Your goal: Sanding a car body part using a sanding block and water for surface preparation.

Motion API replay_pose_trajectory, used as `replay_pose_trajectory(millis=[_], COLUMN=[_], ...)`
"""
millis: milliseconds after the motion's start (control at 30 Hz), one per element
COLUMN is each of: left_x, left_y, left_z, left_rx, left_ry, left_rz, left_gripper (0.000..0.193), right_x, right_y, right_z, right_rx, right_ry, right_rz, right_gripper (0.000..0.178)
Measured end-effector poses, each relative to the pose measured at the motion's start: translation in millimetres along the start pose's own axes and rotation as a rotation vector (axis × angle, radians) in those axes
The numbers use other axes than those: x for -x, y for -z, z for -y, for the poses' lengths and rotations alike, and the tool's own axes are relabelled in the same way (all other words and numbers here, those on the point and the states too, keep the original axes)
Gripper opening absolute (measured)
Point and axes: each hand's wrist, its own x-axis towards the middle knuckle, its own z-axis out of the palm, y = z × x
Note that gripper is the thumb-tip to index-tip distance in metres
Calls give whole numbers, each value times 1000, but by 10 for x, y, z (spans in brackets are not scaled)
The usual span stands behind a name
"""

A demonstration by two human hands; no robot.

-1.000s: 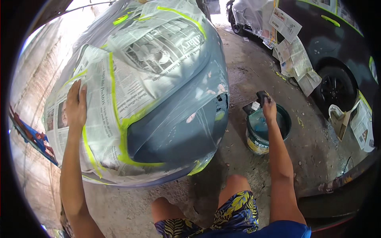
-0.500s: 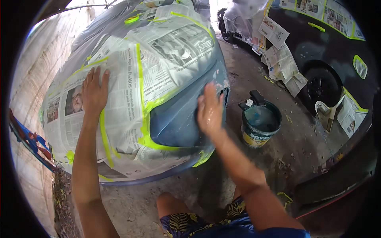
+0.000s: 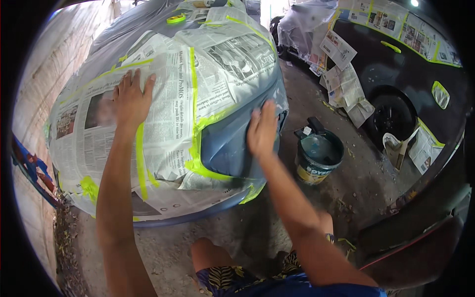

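Observation:
My left hand [image 3: 131, 101] lies spread on newspaper sheets [image 3: 166, 106] that cover much of a car in front of me. Bright yellow-green tape [image 3: 193, 94] holds the sheets and frames a bare blue-grey body panel [image 3: 222, 143]. On that panel, near its right edge, rests my right hand [image 3: 262, 129], palm down with the fingers stretched out. Whether anything thin lies under this palm is hidden. Pale scuffed patches show close to the panel's edge, beyond the fingers.
A dark bucket [image 3: 308, 162] of murky liquid stands on the floor to the right, a black-handled tool [image 3: 316, 126] across its rim. Farther right is a dark car [image 3: 376, 64], partly papered. A yellow-green tape roll [image 3: 175, 19] sits on the covered car.
My right hand has shifted slightly on the panel and looks less blurred. My left hand stays on the newspaper. The whole view has turned a little.

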Motion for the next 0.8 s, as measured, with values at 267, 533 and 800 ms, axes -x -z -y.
replay_pose_trajectory(millis=[267,533,800], left_x=[14,5,4], left_y=[-4,-25,-15], left_z=[-10,-3,-15], left_rx=[6,19,18], left_ry=[2,-20,-17], left_rz=[-21,-80,-65], left_gripper=[69,67,67], right_x=[-285,-317,-352], right_y=[-16,13,-74], right_z=[-179,-307,-433], right_rx=[67,64,100], right_ry=[-78,-75,17], right_rz=[12,116,35], right_gripper=[64,58,57])
